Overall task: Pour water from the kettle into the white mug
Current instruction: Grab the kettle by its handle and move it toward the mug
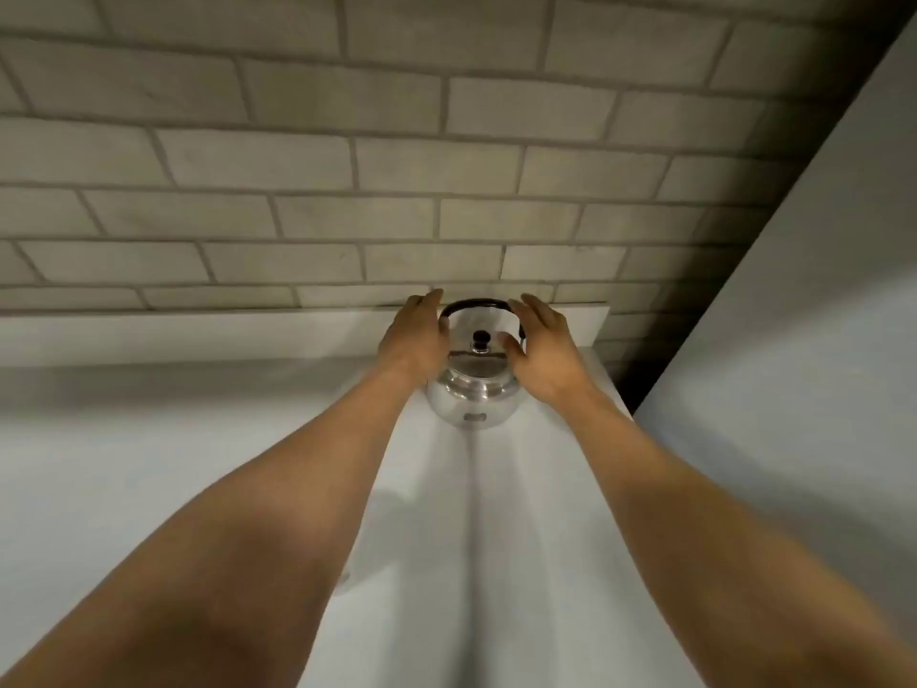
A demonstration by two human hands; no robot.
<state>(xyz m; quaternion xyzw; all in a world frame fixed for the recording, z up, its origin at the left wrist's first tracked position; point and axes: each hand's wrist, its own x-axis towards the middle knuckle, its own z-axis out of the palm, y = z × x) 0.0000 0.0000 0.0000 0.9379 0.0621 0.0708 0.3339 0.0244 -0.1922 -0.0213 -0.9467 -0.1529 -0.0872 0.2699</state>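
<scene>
A shiny steel kettle (472, 395) with a black arched handle and a black lid knob stands on the white counter (149, 464), close to the back ledge. My left hand (416, 340) is at the kettle's left side and my right hand (541, 351) at its right side. Both have fingers spread, flanking the handle, and neither grips anything. A small pale shape (346, 580) pokes out from under my left forearm; whether it is the white mug I cannot tell.
A grey brick-pattern wall (397, 166) rises behind a low white ledge (198, 335). A tall pale panel (804, 340) closes off the right side, with a dark gap beside the counter's right edge.
</scene>
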